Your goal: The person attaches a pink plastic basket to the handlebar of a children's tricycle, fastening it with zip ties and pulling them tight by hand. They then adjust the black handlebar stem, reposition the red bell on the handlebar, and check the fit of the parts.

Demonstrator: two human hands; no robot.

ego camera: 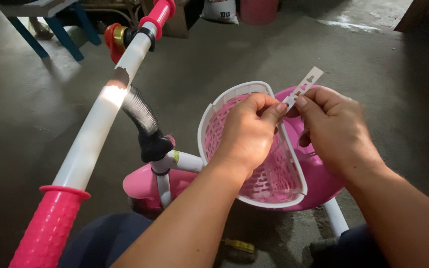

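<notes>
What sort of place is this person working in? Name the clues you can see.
Probably a garage or storeroom, not a living room: a bare concrete floor, a white sack and pink bucket stored at the back, and a screwdriver lying beneath the pink tricycle.

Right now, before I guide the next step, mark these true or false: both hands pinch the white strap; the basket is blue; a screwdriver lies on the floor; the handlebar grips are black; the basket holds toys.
1. Both hands pinch the white strap. True: the left hand and right hand grip the slotted white plastic strap at the basket's rim.
2. The basket is blue. False: the basket is pink mesh with a white rim.
3. A screwdriver lies on the floor. True: a yellow-handled screwdriver lies below the tricycle.
4. The handlebar grips are black. False: the near grip and far grip are pink.
5. The basket holds toys. False: nothing shows inside it.
</notes>
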